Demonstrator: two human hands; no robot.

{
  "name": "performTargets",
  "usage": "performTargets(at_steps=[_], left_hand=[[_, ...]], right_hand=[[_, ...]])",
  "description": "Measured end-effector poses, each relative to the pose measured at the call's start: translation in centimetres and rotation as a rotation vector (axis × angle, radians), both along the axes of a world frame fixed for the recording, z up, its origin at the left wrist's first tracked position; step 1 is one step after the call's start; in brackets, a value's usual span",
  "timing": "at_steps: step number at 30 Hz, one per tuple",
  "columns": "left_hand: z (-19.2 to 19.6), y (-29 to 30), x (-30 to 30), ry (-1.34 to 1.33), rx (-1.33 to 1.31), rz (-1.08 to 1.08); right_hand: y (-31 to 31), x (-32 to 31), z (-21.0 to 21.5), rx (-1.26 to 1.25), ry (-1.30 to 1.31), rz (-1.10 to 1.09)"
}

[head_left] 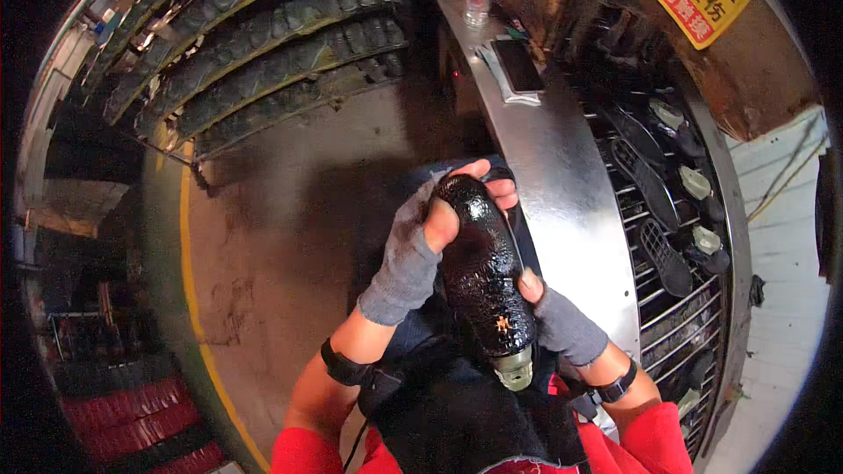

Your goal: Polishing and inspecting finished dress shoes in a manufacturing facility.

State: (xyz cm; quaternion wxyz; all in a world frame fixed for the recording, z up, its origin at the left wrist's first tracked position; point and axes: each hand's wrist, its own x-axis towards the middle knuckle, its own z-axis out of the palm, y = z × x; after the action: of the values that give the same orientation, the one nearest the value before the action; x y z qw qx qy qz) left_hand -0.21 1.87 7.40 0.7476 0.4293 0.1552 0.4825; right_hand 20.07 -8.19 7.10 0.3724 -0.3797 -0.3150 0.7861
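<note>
The left hand (420,226) wraps its fingers round the far end of the black lasted shoe (483,263); the right hand (551,309) grips its near right side, left of the steel counter (562,184). Probably an inspection step; the next move calls for steady 2-handed support.

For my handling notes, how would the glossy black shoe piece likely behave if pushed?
The shoe piece is probably stiff: it shows no sag between left hand and right hand. Its rounded outline suggests it could rock. Its shiny surface might be slippery or tacky.
</note>
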Motion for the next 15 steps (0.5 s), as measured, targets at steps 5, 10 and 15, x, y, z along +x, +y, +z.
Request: performTargets(at_steps=[5,10,15], left_hand=[[-13.4,6.2,-1.4,0.681,0.118,0.104],[-12.4,5.5,1.8,0.890,0.407,0.226],[-3.4,5.8,-1.8,0.361,-0.173,0.153]], right_hand=[[-0.8,-1.1,3.1,-0.201,0.026,-0.186],[-1.6,2.5,2.2,-0.285,0.008,-0.317],[-0.7,2.6,0.2,-0.241,0.137,-0.344]])
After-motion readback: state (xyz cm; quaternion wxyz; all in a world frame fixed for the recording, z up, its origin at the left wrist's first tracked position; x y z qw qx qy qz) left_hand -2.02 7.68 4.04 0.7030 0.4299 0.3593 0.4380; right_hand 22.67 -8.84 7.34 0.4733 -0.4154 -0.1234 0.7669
